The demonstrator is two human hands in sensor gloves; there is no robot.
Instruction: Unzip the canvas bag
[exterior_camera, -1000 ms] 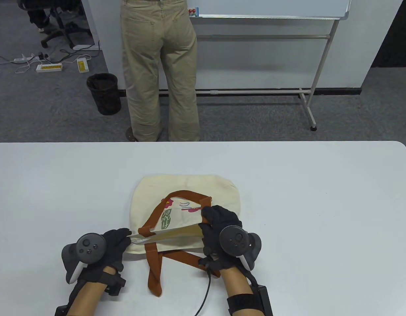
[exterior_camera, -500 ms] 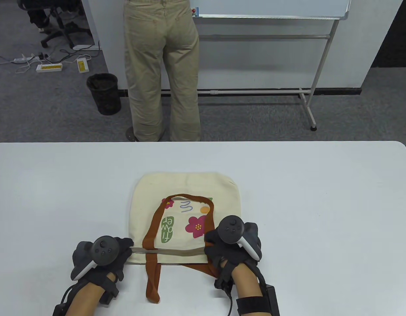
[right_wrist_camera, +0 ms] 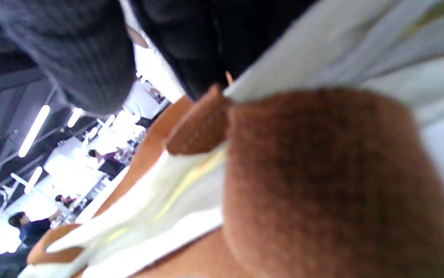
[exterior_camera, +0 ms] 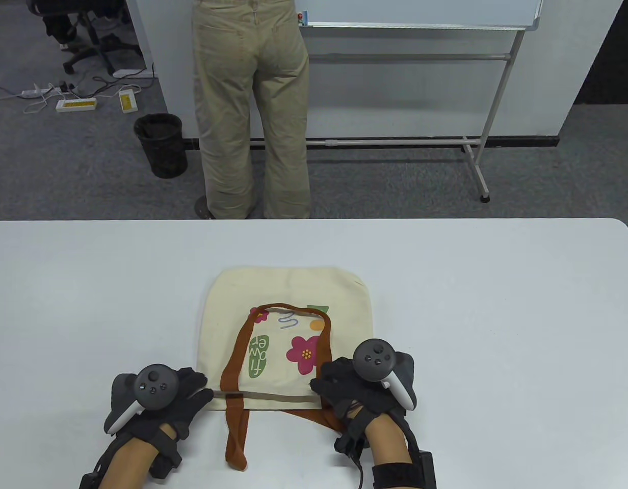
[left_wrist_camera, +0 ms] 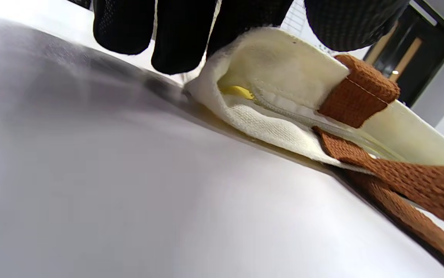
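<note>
Print: canvas bag [exterior_camera: 288, 300] reads "flower", upside down
Count: one bag, two brown straps [exterior_camera: 235, 367]
Left hand [exterior_camera: 161, 402]: pinches bag's corner
Right hand [exterior_camera: 362, 389]: grip unclear

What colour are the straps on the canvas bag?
Rusty brown straps against the cream canvas bag; clearest in the table view.

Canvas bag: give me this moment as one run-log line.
canvas bag: flat on table | left hand: grips left mouth corner | right hand: on right mouth corner | zipper: state unclear
</note>
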